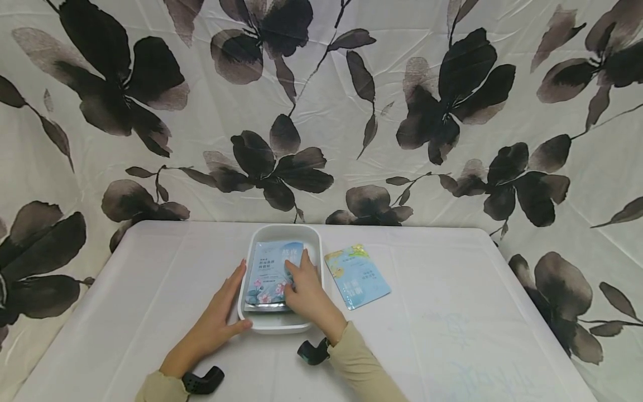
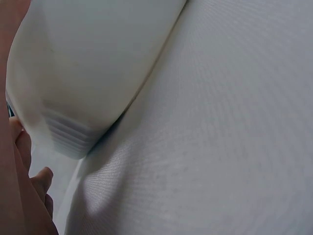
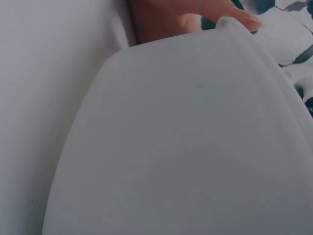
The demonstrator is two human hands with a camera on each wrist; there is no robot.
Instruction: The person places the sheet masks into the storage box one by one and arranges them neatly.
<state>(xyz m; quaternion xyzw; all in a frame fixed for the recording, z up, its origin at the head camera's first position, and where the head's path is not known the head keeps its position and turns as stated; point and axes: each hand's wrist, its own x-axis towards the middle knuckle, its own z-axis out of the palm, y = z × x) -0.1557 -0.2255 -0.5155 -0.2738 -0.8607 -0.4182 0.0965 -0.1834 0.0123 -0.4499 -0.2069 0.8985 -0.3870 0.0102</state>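
Observation:
A white tray (image 1: 281, 324) stands on the table, holding light-blue sachets with pink flowers printed on the top one (image 1: 268, 273). The silvery edge of another packet shows under it. My left hand (image 1: 216, 315) rests against the tray's left side, fingers stretched along the wall and thumb at the near-left corner. Over the tray, my right hand (image 1: 311, 296) touches the right part of the top sachet, its thumb and fingers spread apart. In the left wrist view the tray's outer wall (image 2: 98, 58) is close; the right wrist view is mostly filled by tray wall (image 3: 171, 137).
Just right of the tray, a blue sachet with yellow flowers (image 1: 356, 276) lies tilted on the white-covered table (image 1: 452, 307). A white cloth with dark flowers (image 1: 351, 111) hangs behind the table's far edge. Each wrist wears a black device (image 1: 203, 381).

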